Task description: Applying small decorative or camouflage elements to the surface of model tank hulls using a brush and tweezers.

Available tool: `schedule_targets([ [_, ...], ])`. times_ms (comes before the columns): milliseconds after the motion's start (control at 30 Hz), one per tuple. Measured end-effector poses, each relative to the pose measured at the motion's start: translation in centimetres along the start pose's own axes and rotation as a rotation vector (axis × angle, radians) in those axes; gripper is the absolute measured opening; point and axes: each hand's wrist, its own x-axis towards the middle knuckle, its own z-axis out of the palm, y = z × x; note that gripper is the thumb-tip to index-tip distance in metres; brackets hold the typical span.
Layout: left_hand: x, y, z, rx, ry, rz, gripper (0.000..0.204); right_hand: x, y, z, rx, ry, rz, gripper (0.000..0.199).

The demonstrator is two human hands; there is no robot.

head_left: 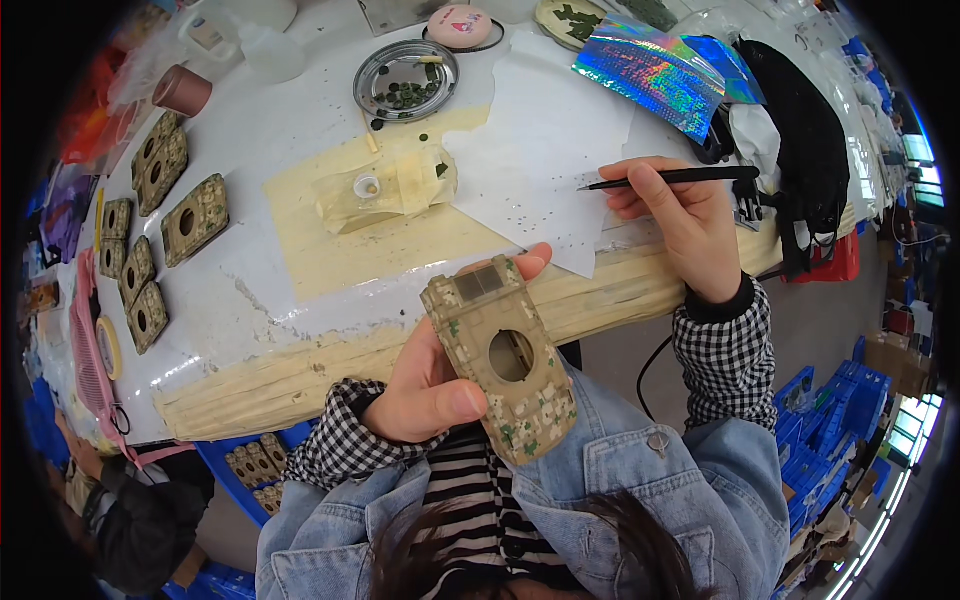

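Head | left hand clasps camouflage shell | right hand pinches tweezers | printed pink disc

Head view: left lens of a side-by-side fisheye pair, worn on the wearer's head. Looked steeply down and somewhat forward across the table. Hair and denim jacket filled the bottom edge, very close to the lens. Left hand and right hand sat at close range, around mid-picture. Table's far side lay higher and farther off. Wide field: took in floor and surroundings on both sides. Padded table edge bowed; black rim at the corners. Upright, unmirrored.
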Motion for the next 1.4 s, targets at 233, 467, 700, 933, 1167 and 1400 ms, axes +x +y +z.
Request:
schedule_targets([
  [233,0.0,0.12,0.02,0.008,-0.006,-0.006,0.098,0.01,0.03,-0.05,0.003,-0.004,0.011,0.03],
  [467,0.02,0.07,-0.03,-0.015,-0.01,-0.002,0.098,-0.03,0.02,0.08,0.012,0.016,-0.017,0.03],
  [700,0.07,0.01,0.19,-0.049,-0.007,0.002,0.099,-0.05,-0.11,0.13,0.062,0.037,-0.012,0.03],
  [933,0.14,0.27,0.27,-0.046,-0.016,0.003,0.098,-0.05,-0.1,-0.03,0.079,0.038,-0.015,0.03],
  [1167,0.15,0.15,0.1,-0.044,-0.033,-0.001,0.1,-0.05,-0.21,-0.02,0.064,0.043,-0.007,0.032],
  [1400,0.08,0.19,0.11,-0.027,-0.046,-0.001,0.098,-0.1,-0.07,-0.05,0.077,0.055,-0.002,0.031],
])
